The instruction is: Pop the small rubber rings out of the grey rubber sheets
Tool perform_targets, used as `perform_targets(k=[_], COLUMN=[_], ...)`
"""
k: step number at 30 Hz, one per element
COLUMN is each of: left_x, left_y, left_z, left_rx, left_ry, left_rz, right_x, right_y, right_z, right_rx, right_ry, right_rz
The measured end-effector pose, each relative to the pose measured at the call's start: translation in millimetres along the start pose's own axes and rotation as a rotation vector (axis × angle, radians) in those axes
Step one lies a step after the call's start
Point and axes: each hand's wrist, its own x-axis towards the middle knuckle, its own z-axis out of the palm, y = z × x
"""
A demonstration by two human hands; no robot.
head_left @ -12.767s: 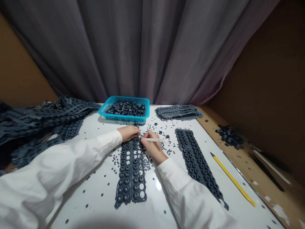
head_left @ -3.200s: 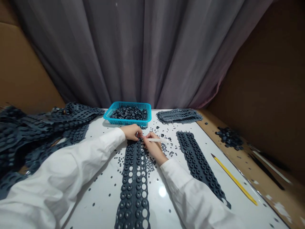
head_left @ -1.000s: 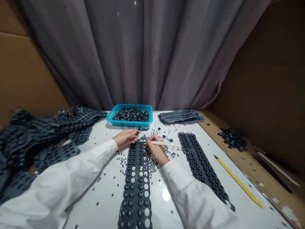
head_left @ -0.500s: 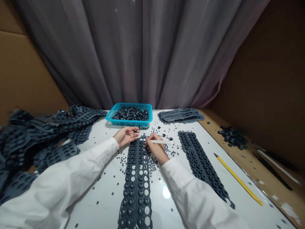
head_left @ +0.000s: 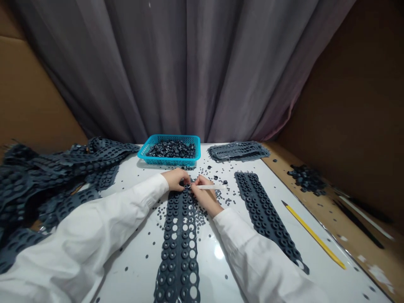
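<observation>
A dark grey rubber strip with rows of ring-shaped studs lies lengthwise in front of me; several of its holes show white. At its far end, my left hand is closed with bent fingers round a small black rubber piece, mostly hidden by the fingertips. Close beside it on the right, my right hand grips a slim white pen-like tool. The tool's tip is covered by the fingers, which meet the strip's far right edge. Small dark discs are scattered around the strip.
A blue basket filled with black pieces stands at the back. Stacked strips lie to its right, a second studded strip nearer. A yellow pencil and a black pile are at right; heaped rubber sheets at left.
My left hand has moved right and turned over, its fingers curling down onto the strip's far end beside my right hand. The right hand still holds the white tool, nearly in place.
</observation>
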Motion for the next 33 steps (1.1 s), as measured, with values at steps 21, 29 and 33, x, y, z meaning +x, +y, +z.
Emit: perform_targets(k=[21,29,33], left_x=[-17.8,-13.3,-11.3], left_y=[-15.0,-6.7,-3.8], left_z=[22.0,13.5,7.7], left_rx=[-0.219,-0.022,0.085], left_ry=[0.178,0.068,0.006], left_rz=[-0.159,0.076,0.112], right_x=[0.9,-0.8,-0.9], right_y=[-1.3,1.0,1.0], right_z=[-0.2,-2.1,-2.8], right_rx=[-0.134,-0.019,-0.005], right_ry=[0.015,0.003,0.002], right_rz=[-0.058,-0.005,0.001])
